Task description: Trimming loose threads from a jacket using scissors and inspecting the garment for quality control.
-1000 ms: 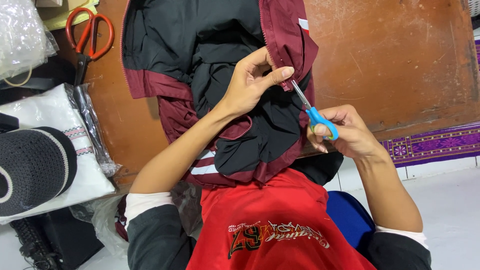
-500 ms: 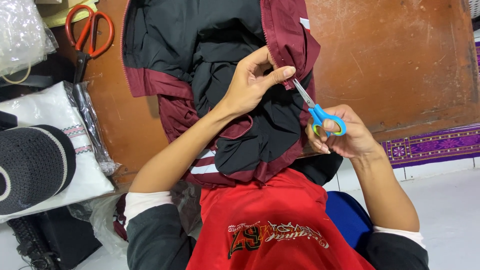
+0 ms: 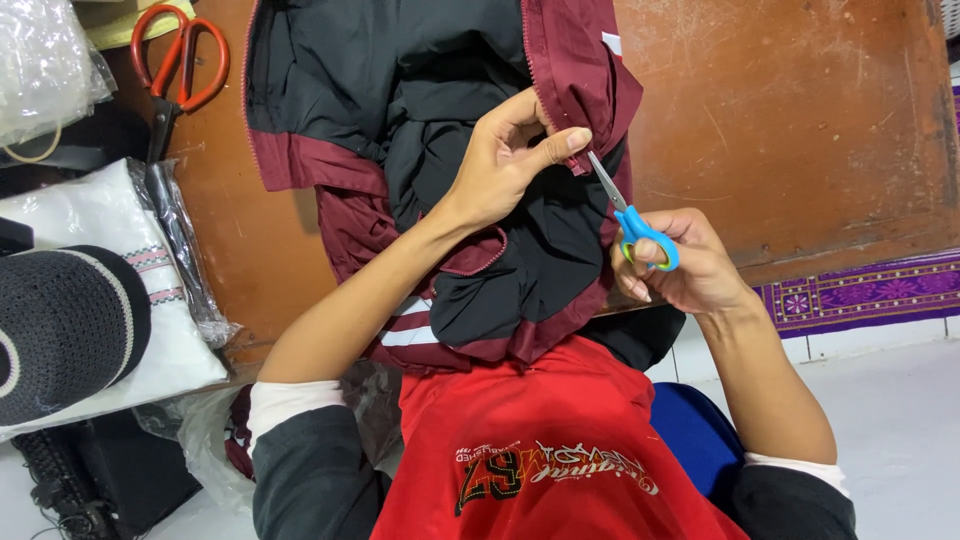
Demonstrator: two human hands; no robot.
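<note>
With the left hand [image 3: 505, 165] pinching the maroon jacket [image 3: 570, 60] hem and right-hand fingers [image 3: 660, 250] clamped through small blue scissors [image 3: 635, 225], whose blades look barely parted, a slip could nick cloth or thumb.

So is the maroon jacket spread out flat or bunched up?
Bunched up. The maroon jacket lies crumpled on the wooden table, black lining showing, its edge pinched by the left hand.

Maroon and black jacket [image 3: 480, 130] was soft matt cloth w/ a zip edge. Small scissors [image 3: 630, 220]: bright metal blades, glossy blue plastic handles. Big scissors [image 3: 170, 80]: glossy orange plastic grips, dull metal. Desk [image 3: 800, 120] was worn, scratched brown wood. Clear bag [image 3: 45, 60] was shiny crinkled plastic; cap [image 3: 60, 320] was knit cloth.
</note>
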